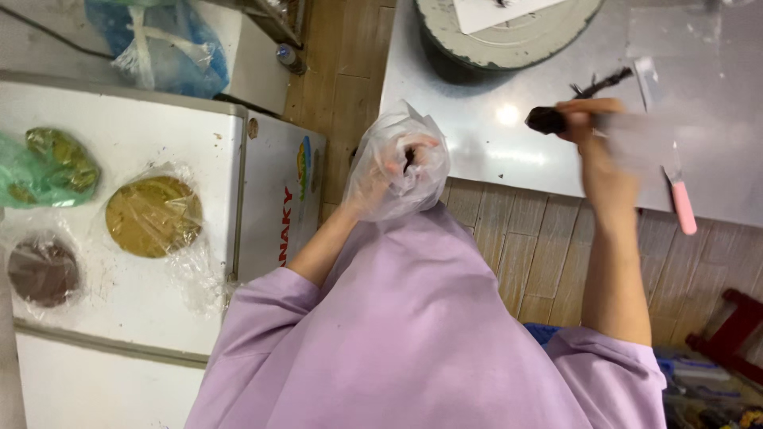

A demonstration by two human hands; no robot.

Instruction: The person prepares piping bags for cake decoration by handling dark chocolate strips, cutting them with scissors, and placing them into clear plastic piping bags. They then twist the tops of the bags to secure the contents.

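Clear plastic bag (pixel 397 163) gripped by left hand (pixel 381 179) | right hand (pixel 592 119) pinching dark-tipped tool (pixel 547 120)

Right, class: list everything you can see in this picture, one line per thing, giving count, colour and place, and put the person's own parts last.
Steel table: one, silver, top right.
Round turntable: one, pale grey-green, top of the table.
Palette knife: one, pink handle, right side of the table.
White chest appliance: one, left.
Wrapped discs: two, tan and brown, on the appliance.
Green bag: one, far left on the appliance.
Blue bag: one, top left.
Small bottle: one, on the floor, top centre.
Red stool: one, lower right.
Clear plastic bag: one, centre, held open.
Dark-tipped tool: one, blurred, over the table.
Lilac top: one, bottom centre.
Hands: left inside the clear bag's folds; right gripping the tool.
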